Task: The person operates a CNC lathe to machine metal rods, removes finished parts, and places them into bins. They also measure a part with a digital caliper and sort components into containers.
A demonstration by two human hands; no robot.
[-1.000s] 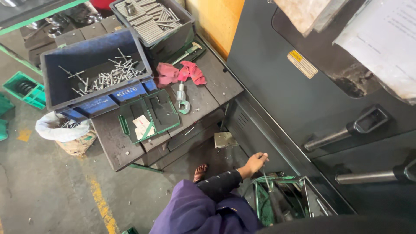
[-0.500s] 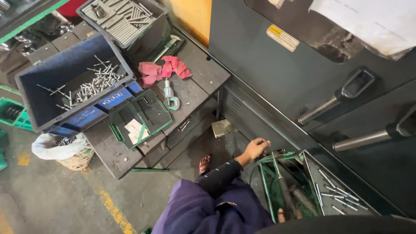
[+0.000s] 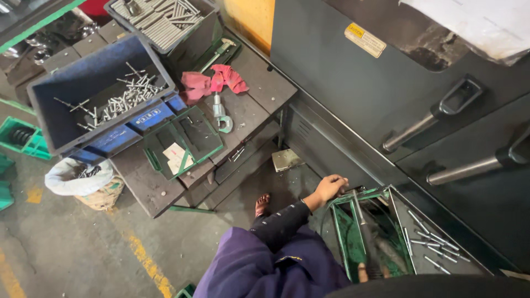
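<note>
My left hand (image 3: 330, 187), in a black sleeve, reaches down from my purple garment, and its fingers are curled over the top rim of a green wire crate (image 3: 342, 237) on the floor. A long metal rod (image 3: 364, 232) lies inside the crate. Beside it on the right is a grey tray (image 3: 419, 259) with several thin metal pins. My bare foot (image 3: 263, 204) stands on the concrete just left of the hand. My right hand is out of view.
A dark green machine cabinet with bar handles (image 3: 430, 118) fills the right. A low metal table (image 3: 259, 99) at the left carries a blue bin of pins (image 3: 105, 99), a grey parts tray (image 3: 160, 22), red cloths (image 3: 215, 83) and green lids (image 3: 182, 140). A white sack (image 3: 77, 179) sits on the floor.
The view has swung so the crate and pin tray show more fully. My left hand has stayed on the crate's rim.
</note>
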